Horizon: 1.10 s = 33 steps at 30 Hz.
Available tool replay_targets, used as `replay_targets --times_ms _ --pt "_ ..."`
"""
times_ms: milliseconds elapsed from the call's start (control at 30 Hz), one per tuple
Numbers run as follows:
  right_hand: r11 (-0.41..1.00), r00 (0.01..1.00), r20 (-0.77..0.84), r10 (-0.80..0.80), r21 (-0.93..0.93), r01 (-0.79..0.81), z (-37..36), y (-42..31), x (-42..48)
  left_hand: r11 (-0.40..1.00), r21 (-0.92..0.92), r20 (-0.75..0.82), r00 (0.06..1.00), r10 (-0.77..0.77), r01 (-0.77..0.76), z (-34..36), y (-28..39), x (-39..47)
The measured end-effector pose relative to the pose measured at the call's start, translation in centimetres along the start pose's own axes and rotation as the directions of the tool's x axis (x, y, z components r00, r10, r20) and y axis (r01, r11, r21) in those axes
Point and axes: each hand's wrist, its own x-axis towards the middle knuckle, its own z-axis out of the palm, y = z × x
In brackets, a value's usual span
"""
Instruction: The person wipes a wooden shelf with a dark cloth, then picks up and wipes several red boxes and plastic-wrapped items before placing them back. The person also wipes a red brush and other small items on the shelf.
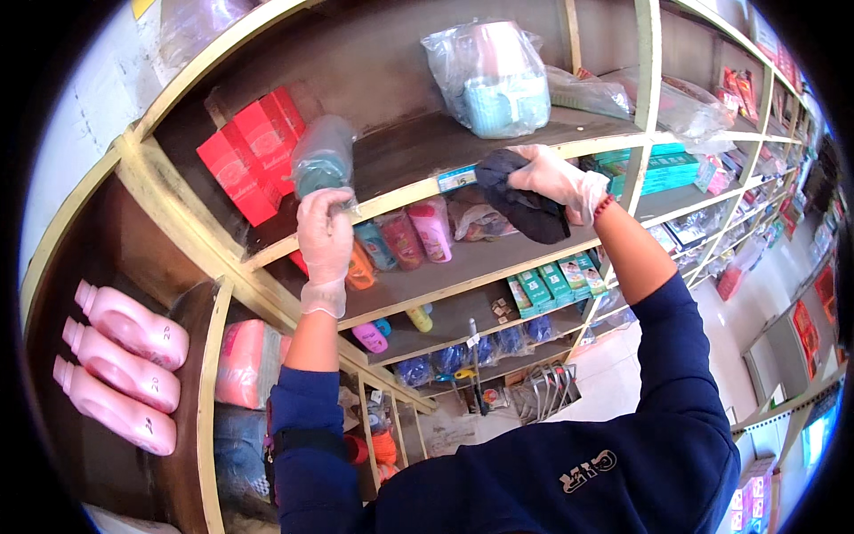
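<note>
My left hand (325, 233), in a clear disposable glove, has its fingers curled against the lower edge of a teal plastic container in a clear bag (323, 160). The container stands at the front of the upper shelf board (400, 150), and the bag's loose end hangs by my fingers. A dark cloth (517, 200) is bunched in my gloved right hand (554, 177), pressed near the cream front rail of that shelf, just right of a blue price tag (457, 179). Red boxes (253, 157) lean left of the bagged container.
Bagged pink and light-blue plastic baskets (507, 87) sit further right on the shelf. Bottles (430, 230) and green boxes (550, 284) fill parts of lower shelves. Pink detergent jugs (133, 327) stand at left. A wooden upright (647, 73) divides the shelving; tiled floor (614, 374) lies below.
</note>
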Motion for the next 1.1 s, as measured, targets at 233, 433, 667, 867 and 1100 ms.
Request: replay_targets --times_ms 233,433,667,867,1100 --pt "0.906 0.609 -0.671 -0.422 -0.318 0.278 -8.1 1.7 0.4 0.985 0.008 0.21 0.964 0.166 -0.171 5.8 1.5 2.9" --pt "0.953 0.487 -0.822 -0.293 -0.212 0.216 -14.1 1.5 5.5 0.984 0.152 0.278 0.96 0.044 -0.089 9.3 -2.5 3.5" --pt "0.368 0.774 -0.613 -0.158 -0.764 -0.53 -11.1 5.9 8.6 0.98 0.185 0.275 0.961 0.017 -0.07 10.6 -6.3 2.0" --pt "0.375 0.722 -0.664 -0.193 -0.73 -0.572 -13.4 7.3 8.3 0.983 0.147 0.315 0.937 -0.151 0.109 11.3 -4.1 2.1" --pt "0.289 0.734 -0.632 -0.249 -0.772 -0.567 -11.9 6.7 8.1 0.953 0.046 0.227 0.926 -0.301 0.298 14.1 -3.7 4.6"
